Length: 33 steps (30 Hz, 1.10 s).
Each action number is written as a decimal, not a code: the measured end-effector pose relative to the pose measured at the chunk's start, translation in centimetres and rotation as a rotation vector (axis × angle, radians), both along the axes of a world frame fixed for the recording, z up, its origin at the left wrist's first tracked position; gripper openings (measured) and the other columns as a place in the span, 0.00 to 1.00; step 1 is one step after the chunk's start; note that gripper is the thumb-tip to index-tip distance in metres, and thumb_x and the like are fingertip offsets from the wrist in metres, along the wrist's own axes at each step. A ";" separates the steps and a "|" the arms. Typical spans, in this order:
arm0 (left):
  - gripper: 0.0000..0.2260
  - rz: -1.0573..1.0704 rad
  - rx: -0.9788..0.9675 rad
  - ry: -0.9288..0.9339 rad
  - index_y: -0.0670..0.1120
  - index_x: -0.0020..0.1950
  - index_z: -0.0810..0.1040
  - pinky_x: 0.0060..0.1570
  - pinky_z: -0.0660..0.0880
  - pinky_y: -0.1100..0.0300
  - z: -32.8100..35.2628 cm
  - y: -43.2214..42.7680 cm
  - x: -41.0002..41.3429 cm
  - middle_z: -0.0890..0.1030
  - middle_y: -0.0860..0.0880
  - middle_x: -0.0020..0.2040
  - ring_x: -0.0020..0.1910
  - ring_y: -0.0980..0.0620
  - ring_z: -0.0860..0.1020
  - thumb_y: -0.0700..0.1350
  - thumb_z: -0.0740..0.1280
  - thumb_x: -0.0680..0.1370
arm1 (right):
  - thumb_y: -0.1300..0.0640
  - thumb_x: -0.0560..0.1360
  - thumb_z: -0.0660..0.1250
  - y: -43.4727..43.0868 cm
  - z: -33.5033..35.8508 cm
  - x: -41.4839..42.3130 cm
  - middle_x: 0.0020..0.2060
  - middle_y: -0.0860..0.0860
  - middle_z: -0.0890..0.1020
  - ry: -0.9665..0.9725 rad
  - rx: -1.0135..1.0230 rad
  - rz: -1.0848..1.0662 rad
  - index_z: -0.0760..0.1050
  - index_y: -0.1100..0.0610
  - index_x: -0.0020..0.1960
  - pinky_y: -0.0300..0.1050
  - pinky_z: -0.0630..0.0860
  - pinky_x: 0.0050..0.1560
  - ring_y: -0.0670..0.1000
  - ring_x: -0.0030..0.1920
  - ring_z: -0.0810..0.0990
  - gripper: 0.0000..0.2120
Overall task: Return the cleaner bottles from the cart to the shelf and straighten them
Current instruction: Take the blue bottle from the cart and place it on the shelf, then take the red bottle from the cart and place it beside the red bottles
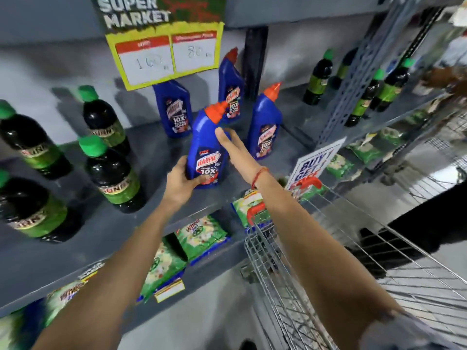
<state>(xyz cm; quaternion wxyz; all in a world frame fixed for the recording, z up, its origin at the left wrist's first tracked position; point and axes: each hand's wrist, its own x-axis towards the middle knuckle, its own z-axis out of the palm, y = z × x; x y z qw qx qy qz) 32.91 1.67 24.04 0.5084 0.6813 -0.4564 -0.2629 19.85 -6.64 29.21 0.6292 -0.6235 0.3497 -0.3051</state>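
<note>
A blue cleaner bottle [206, 152] with an orange cap is being held upright near the front edge of a grey shelf [141, 223]. Its lower part is being gripped by the left hand [180, 181], fingers wrapped around the base. Its right side is being touched by the right hand [231, 145], fingers stretched flat rather than closed. Three matching blue bottles [264, 127] are being displayed just behind it. Dark bottles with green caps [111, 173] are being displayed to the left on the same shelf. A wire cart [290, 248] is being kept just beside the shelf, lower right. A yellow price sign [166, 54] is being hung above.
</note>
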 end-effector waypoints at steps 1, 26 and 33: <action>0.24 0.013 -0.002 0.018 0.35 0.59 0.71 0.54 0.74 0.54 -0.3 -0.3 0.2 0.81 0.38 0.55 0.50 0.50 0.77 0.35 0.75 0.66 | 0.43 0.76 0.60 -0.2 0.0 0.4 0.55 0.38 0.75 -0.002 0.003 0.009 0.70 0.48 0.60 0.24 0.71 0.45 0.28 0.47 0.77 0.15; 0.10 -0.231 0.041 -0.101 0.42 0.54 0.76 0.42 0.73 0.70 -7.4 -0.4 -19.7 0.79 0.45 0.50 0.45 0.53 0.78 0.37 0.68 0.74 | 0.51 0.77 0.63 5.0 -18.0 -25.8 0.41 0.53 0.79 0.131 0.322 -0.876 0.73 0.51 0.43 0.41 0.75 0.40 0.50 0.41 0.77 0.06; 0.12 -0.704 0.465 -0.204 0.37 0.56 0.77 0.47 0.74 0.67 -16.2 -4.7 -30.3 0.81 0.41 0.52 0.49 0.45 0.80 0.37 0.69 0.73 | 0.55 0.71 0.71 9.1 -30.4 -38.6 0.45 0.62 0.78 0.643 0.611 -0.879 0.74 0.65 0.53 0.50 0.71 0.48 0.58 0.48 0.77 0.17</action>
